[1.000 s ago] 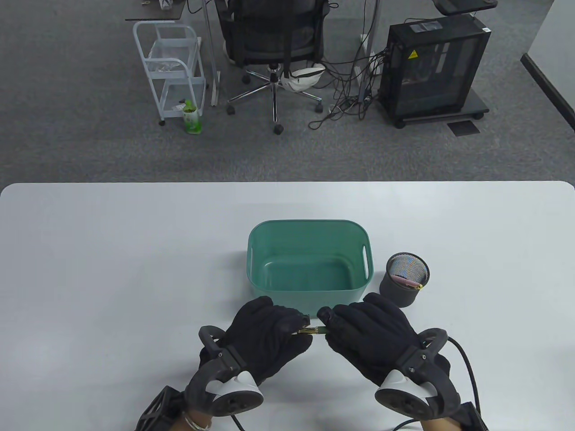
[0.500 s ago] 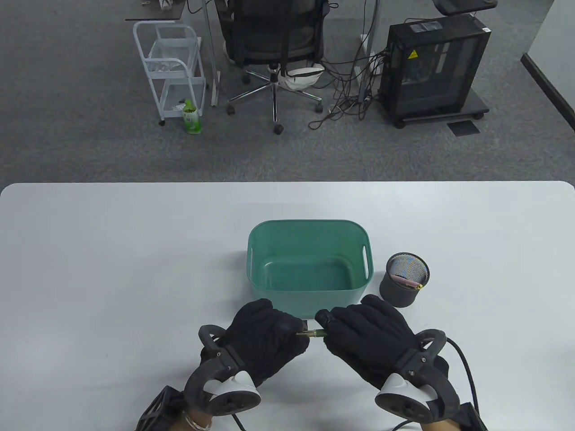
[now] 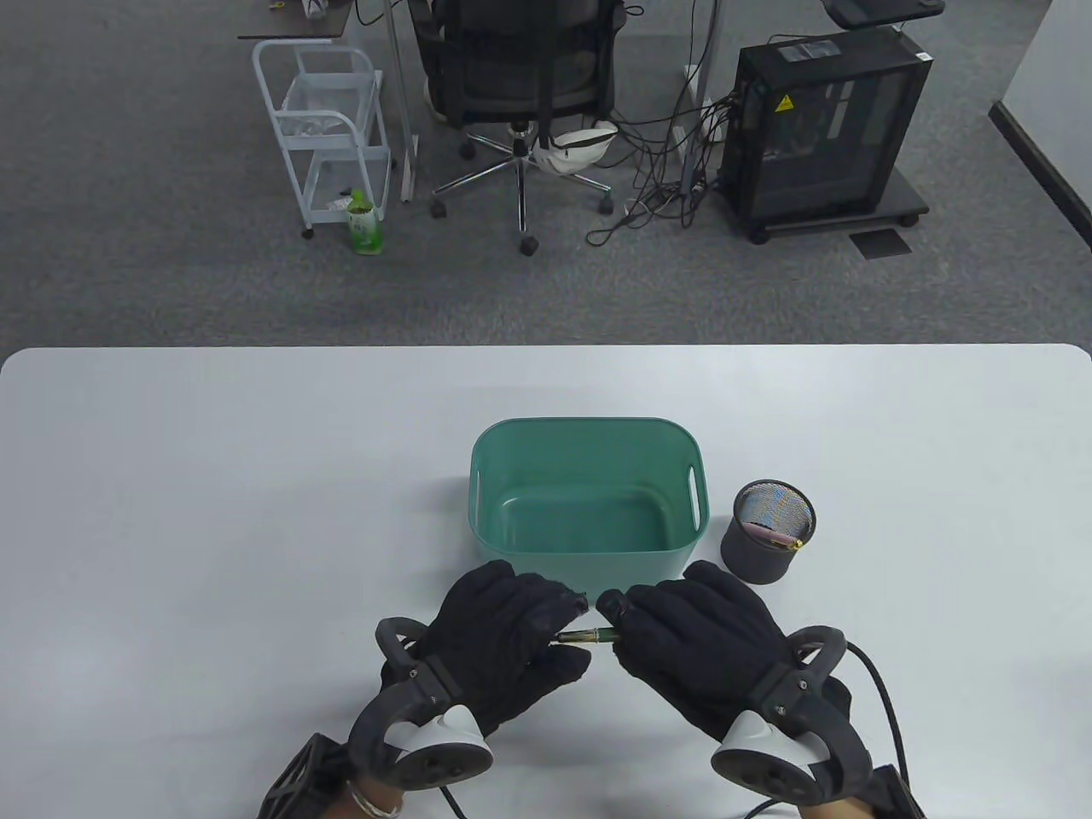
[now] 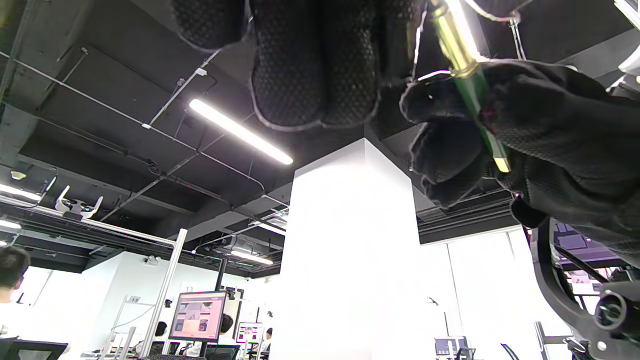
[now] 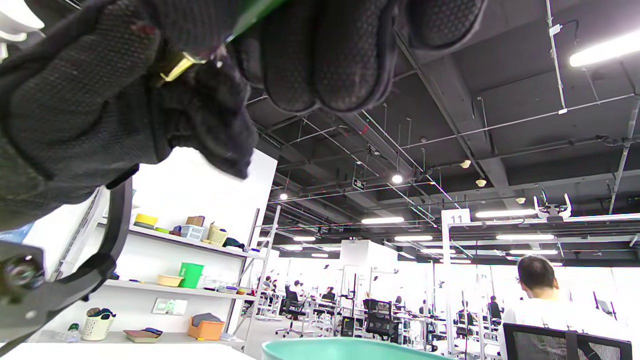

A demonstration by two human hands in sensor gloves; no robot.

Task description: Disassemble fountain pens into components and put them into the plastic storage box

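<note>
A green fountain pen (image 3: 588, 636) with gold trim lies level between my two gloved hands, just in front of the green plastic storage box (image 3: 587, 429). My left hand (image 3: 546, 636) grips its left end and my right hand (image 3: 633, 630) grips its right end. In the left wrist view the pen (image 4: 472, 85) shows a gold section and a green barrel running into the right hand's fingers. In the right wrist view only a green sliver and a gold ring of the pen (image 5: 176, 68) show between the gloves. The box holds nothing that I can see.
A black mesh pen cup (image 3: 769, 533) with a pink pen inside stands right of the box. The white table (image 3: 213, 478) stretches wide on both sides. Beyond its far edge are an office chair (image 3: 520, 77), a white cart (image 3: 328, 128) and a computer case (image 3: 823, 128).
Both hands have shifted slightly left with the pen. The visible stretch of pen between them has changed little.
</note>
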